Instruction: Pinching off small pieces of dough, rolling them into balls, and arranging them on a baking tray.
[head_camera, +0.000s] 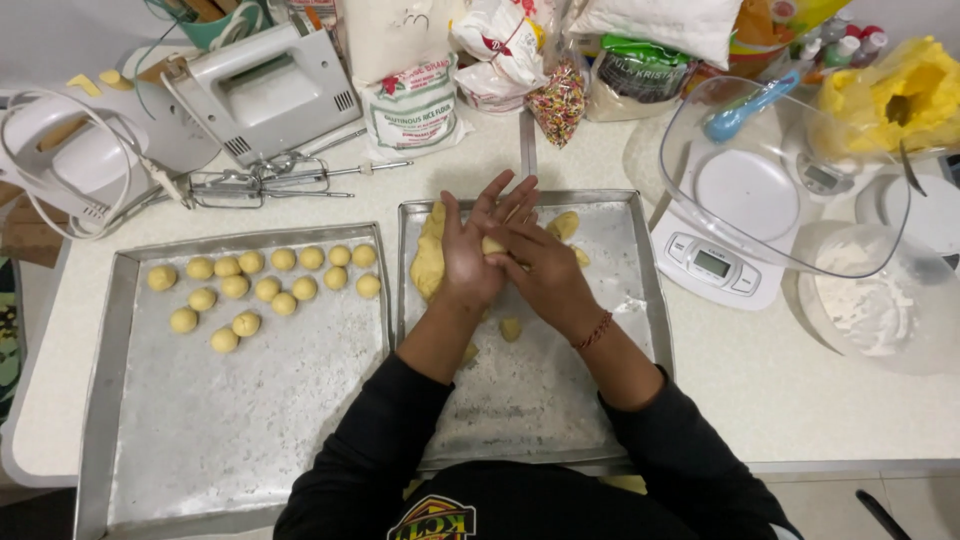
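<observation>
At left of the frame, tray (120, 400) with rows of dough balls (265, 289), at centre a second tray (630, 290), left hand (470, 250) and right hand (545, 275) pressed together around a dough piece (493, 245), dough lump (430, 260) just left, scale (715, 265) at right.

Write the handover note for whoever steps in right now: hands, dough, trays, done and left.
Left hand and right hand: pressed together over the right tray, rolling a dough piece between the palms.
Dough lump: on the right tray, with a few small pieces beside it.
Done: fourteen balls in rows on the left tray.
Left: the lump and loose pieces, not yet rolled.
</observation>
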